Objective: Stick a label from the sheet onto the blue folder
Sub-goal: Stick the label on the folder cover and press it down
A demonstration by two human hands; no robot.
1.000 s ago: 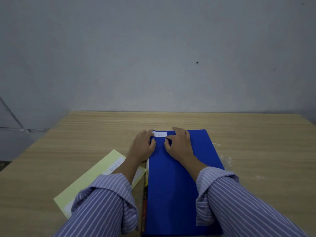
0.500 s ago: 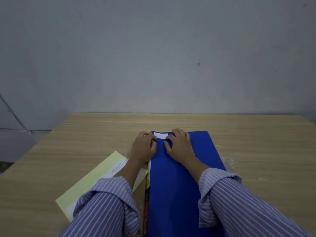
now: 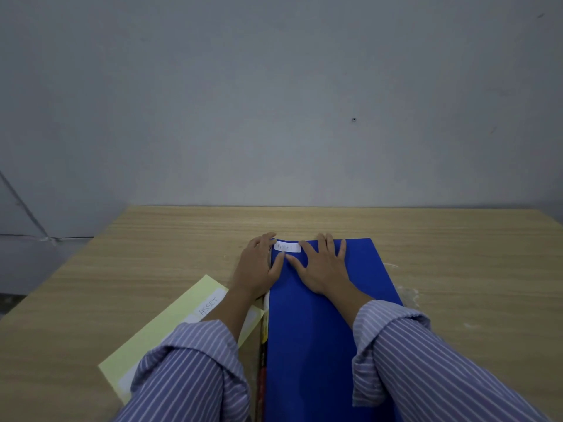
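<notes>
The blue folder point(image 3: 323, 315) lies flat on the wooden table point(image 3: 170, 239), its long side running from near to far, and a white label point(image 3: 287, 247) sits at its far left corner. The left hand point(image 3: 259, 266) rests flat and unclenched over the folder's left edge, thumb just below the label, and the right hand point(image 3: 323, 266) lies spread on the folder, fingertips touching the label's right end; neither grips anything. The yellow label sheet point(image 3: 170, 324) lies to the left, partly under the left striped sleeve point(image 3: 195, 370).

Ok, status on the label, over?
Left hand and right hand flat, open, flanking label. Label on blue folder, far left corner. Label sheet under left forearm. Nothing obstructing.
</notes>
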